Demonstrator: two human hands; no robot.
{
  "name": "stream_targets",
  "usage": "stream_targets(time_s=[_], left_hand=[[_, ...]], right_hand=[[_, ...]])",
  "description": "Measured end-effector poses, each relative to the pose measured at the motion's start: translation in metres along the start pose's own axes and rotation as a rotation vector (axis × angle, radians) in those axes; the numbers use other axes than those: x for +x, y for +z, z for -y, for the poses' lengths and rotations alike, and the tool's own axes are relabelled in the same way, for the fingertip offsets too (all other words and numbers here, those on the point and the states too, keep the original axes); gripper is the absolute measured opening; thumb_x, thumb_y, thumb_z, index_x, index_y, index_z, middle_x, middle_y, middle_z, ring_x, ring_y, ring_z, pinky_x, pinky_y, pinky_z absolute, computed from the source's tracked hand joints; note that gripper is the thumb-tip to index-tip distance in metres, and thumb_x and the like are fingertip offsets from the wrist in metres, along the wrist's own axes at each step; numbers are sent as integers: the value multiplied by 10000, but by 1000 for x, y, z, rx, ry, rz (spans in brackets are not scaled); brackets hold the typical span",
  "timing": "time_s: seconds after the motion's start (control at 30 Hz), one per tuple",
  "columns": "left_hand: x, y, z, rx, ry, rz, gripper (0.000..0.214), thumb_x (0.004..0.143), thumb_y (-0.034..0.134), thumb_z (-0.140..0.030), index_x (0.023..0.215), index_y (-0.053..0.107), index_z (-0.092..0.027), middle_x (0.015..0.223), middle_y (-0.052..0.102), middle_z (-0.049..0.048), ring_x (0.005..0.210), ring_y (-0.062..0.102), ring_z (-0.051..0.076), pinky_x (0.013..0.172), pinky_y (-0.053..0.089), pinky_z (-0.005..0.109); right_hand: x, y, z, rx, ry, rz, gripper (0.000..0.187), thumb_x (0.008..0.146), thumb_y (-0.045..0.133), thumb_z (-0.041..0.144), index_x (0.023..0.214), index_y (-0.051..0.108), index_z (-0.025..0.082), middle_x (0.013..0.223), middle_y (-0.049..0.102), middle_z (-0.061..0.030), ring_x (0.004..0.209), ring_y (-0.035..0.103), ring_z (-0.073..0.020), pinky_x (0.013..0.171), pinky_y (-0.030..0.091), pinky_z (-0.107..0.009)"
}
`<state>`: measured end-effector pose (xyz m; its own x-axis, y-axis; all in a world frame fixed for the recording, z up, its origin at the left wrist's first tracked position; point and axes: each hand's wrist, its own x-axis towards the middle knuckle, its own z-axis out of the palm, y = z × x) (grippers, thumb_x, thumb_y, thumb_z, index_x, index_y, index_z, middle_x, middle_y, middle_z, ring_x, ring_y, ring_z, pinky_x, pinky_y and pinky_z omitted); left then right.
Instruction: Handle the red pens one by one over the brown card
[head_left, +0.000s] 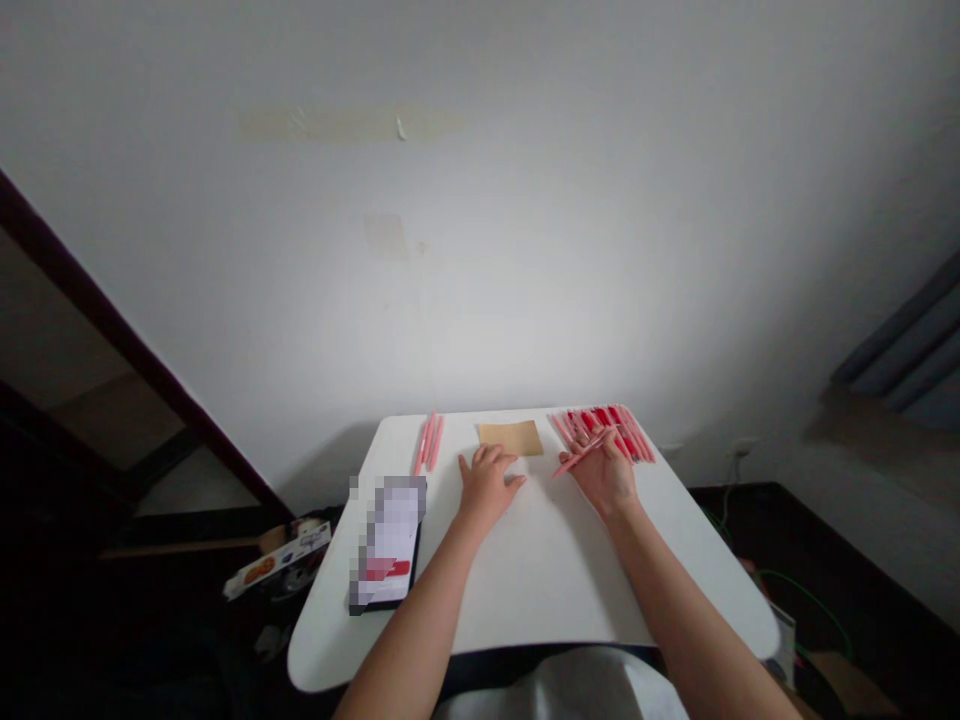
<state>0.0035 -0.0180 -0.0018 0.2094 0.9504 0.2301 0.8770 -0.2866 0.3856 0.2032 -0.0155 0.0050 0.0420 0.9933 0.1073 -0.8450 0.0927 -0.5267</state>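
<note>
My left hand (pixel 487 482) lies flat on the white table (pixel 540 570), fingers stretched toward a brown paper square (pixel 511 437) just beyond them. My right hand (pixel 604 468) is closed around a pink pen (pixel 579 456) that points left, low over the table. Right behind that hand lies a row of several red and pink pens (pixel 609 428) at the table's far right. Two or three pink pens (pixel 428 443) lie together at the far left edge.
A dark tablet or phone with a blurred screen (pixel 388 545) rests on the table's left side. A printed box (pixel 276 562) lies on the dark floor to the left. A white wall stands close behind the table.
</note>
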Motion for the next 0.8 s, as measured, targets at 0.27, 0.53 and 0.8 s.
stream_targets(time_s=[0.27, 0.53, 0.8], left_hand=[[1, 4, 5, 13, 16, 2, 336, 826, 621, -393, 1155, 625, -323, 1346, 544, 27, 1311, 388, 260, 1128, 189, 619], [1, 4, 5, -11, 18, 3, 327, 830, 618, -385, 1148, 627, -312, 1337, 552, 34, 1309, 386, 260, 1118, 191, 628], [1, 5, 5, 0, 31, -8, 328, 826, 624, -375, 1150, 622, -317, 1332, 549, 27, 1301, 397, 261, 1104, 208, 648]], right_hand=[[-3, 0, 4, 58, 81, 33, 459, 841, 457, 668, 679, 479, 239, 651, 491, 31, 590, 473, -136, 608, 449, -319], [-3, 2, 8, 3, 64, 39, 414, 810, 503, 532, 588, 353, 216, 581, 425, 39, 556, 431, -127, 585, 437, -305], [-2, 1, 7, 55, 65, 36, 392, 805, 535, 498, 607, 348, 216, 571, 397, 55, 531, 408, -115, 563, 415, -283]])
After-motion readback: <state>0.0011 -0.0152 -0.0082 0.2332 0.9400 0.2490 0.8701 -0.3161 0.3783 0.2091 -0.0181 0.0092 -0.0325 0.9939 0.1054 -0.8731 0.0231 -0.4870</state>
